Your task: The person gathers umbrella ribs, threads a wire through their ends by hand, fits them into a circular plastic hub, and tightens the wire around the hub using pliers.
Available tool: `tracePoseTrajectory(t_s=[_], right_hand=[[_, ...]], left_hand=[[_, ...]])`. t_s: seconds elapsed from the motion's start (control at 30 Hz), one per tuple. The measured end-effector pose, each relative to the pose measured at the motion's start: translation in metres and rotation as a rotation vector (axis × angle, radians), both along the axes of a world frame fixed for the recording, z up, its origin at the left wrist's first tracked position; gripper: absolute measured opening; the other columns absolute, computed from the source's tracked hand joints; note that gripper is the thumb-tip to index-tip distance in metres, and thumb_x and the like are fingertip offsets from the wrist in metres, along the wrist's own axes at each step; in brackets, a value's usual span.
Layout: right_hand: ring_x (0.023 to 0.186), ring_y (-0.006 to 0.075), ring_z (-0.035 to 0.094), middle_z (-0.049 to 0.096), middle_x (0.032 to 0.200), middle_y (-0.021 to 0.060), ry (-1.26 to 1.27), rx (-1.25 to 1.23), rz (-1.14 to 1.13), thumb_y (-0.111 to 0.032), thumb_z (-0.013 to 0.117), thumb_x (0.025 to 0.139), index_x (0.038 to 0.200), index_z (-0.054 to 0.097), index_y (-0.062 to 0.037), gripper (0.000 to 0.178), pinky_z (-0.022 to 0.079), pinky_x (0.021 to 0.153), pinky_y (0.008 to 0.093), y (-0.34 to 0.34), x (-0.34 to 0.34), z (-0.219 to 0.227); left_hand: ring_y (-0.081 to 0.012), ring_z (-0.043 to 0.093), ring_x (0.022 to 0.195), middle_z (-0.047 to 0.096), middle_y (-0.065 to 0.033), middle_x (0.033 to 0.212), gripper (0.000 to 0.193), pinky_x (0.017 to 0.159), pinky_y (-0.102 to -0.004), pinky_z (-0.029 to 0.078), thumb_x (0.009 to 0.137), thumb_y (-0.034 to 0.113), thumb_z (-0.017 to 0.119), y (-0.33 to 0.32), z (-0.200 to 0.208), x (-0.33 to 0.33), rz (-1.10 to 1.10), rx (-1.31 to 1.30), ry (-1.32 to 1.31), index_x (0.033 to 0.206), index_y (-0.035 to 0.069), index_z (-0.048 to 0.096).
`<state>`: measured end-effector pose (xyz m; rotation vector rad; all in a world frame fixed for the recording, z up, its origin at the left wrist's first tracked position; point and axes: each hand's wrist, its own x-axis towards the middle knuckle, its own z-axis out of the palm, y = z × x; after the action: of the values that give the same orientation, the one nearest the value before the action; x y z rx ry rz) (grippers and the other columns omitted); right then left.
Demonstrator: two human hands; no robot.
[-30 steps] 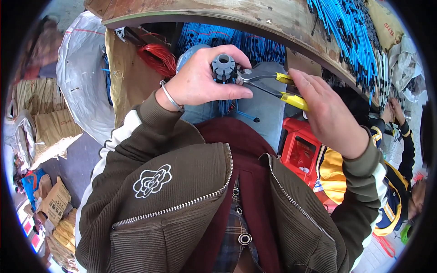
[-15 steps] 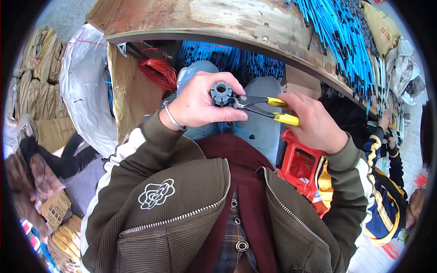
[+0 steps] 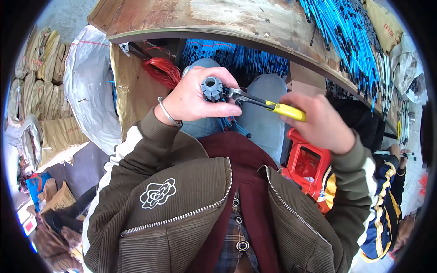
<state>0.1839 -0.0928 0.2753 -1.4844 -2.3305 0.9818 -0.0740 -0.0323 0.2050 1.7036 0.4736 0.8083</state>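
Observation:
My left hand [image 3: 189,98], a metal bangle at its wrist, is closed round a grey plastic hub [image 3: 212,88]. The hub is a short tube with a round hole on top and notches about its rim. Thin blue rods [image 3: 234,125] with dark ends hang below that hand. My right hand [image 3: 314,119] is wrapped round the yellow handles of metal pliers [image 3: 255,100]. The pliers' jaws are at the hub's right side, between my left thumb and fingers. Exactly what the jaws grip is too small to tell.
A wooden table [image 3: 200,16] spans the far side, with bundled blue rods [image 3: 350,50] on its right. More blue rods [image 3: 227,57] and a red strand bundle [image 3: 164,72] lie beneath. A red plastic frame [image 3: 307,161] stands by my right knee. A co-worker's sleeve [image 3: 381,209] shows at right.
The pliers' handles have come together and the tool has turned slightly. The hub has shifted a little left and tilted. At the right, the co-worker's hands have moved lower.

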Motion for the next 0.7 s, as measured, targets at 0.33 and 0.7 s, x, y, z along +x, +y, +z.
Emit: tracePoseTrajectory(t_s=[0.33,0.7], right_hand=[[0.063,0.0332,0.058,0.060,0.070,0.0162,-0.124,-0.155,0.081,-0.017,0.063,0.078,0.092,0.057,0.0001,0.023,0.045,0.058,0.0393,0.014,-0.003,0.040],[0.059,0.0146,0.056,0.056,0.069,0.0078,0.325,-0.518,-0.174,-0.012,0.057,0.085,0.095,0.055,0.0014,0.017,0.046,0.057,0.0276,-0.019,-0.014,-0.018]], left_hand=[[-0.0245,0.058,0.074,0.061,-0.0097,0.073,0.032,0.073,-0.0367,0.046,0.064,0.003,0.076,-0.002,0.003,0.000,-0.131,-0.044,-0.020,0.088,0.001,0.056],[-0.0256,0.059,0.079,0.062,-0.0091,0.074,0.037,0.073,-0.0373,0.047,0.064,0.006,0.077,0.007,0.002,-0.003,-0.087,0.031,-0.001,0.093,0.002,0.054]])
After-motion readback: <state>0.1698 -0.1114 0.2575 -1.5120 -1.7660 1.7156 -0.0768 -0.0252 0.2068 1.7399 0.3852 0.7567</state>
